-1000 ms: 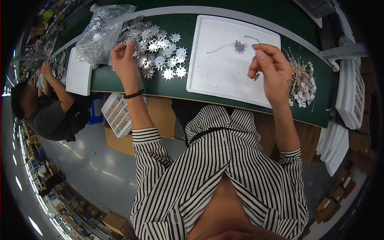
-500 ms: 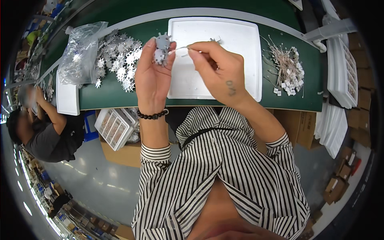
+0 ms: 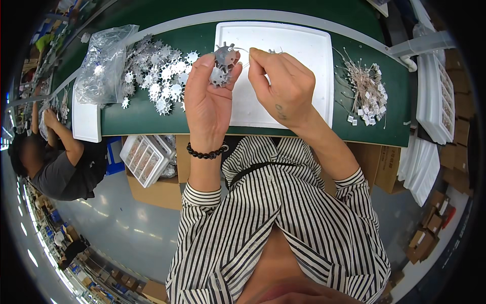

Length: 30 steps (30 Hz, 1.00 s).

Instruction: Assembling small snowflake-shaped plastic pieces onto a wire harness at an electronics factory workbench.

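My left hand [image 3: 210,99] holds two toothed, gear-shaped metal pieces, the upper piece [image 3: 224,54] larger in view than the lower piece [image 3: 219,76]. Thumb and fingers close round their edges. Beside it, my right hand [image 3: 283,81] pinches a thin pale wire [image 3: 243,49] that runs across to the upper metal piece. Whether the wire is fastened there is too small to tell. Both hands are over a white tray [image 3: 324,76]. Partly behind my right hand, another small metal piece [image 3: 275,51] lies in the tray.
A heap of toothed metal pieces [image 3: 164,76] lies left of the tray, next to a clear plastic bag [image 3: 104,66]. To the right is a bundle of wires with white tags [image 3: 365,91]. Stacked white trays [image 3: 435,101] stand far right. A co-worker [image 3: 61,167] is at the far left.
My left hand has moved right with the metal pieces. My right hand has risen slightly and turned, still pinching the wire. The hands are nearer each other.
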Available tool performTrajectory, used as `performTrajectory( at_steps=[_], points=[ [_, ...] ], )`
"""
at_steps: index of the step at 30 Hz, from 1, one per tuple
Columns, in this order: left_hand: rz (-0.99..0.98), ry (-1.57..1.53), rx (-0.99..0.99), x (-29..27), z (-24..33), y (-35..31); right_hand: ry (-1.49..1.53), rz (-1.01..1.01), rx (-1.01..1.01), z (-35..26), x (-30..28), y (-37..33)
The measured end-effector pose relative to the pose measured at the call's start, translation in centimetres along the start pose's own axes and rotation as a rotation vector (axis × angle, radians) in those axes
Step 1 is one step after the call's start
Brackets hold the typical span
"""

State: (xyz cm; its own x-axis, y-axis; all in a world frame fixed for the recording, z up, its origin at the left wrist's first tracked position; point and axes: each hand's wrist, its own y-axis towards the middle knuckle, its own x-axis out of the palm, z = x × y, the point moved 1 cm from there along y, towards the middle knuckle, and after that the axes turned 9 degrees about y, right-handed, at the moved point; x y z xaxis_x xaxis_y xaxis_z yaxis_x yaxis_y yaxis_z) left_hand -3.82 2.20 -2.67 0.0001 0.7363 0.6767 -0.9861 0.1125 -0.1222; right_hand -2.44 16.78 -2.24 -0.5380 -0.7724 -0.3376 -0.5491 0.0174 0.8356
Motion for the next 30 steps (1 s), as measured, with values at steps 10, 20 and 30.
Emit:
performTrajectory(
  at_steps=[10,20,30],
  points=[
    [-0.012,0.145,0.12,-1.1,-0.3,0.8,0.008,-0.17,-0.015,0.1,-0.7,-0.1],
    [-0.111,0.262,0.092,-2.2,0.3,1.4,0.087,-0.325,0.046,0.1,-1.6,0.2],
    [-0.055,0.152,0.078,-2.4,0.1,0.9,0.158,-0.136,0.015,-0.5,-1.0,0.2]
  ],
)
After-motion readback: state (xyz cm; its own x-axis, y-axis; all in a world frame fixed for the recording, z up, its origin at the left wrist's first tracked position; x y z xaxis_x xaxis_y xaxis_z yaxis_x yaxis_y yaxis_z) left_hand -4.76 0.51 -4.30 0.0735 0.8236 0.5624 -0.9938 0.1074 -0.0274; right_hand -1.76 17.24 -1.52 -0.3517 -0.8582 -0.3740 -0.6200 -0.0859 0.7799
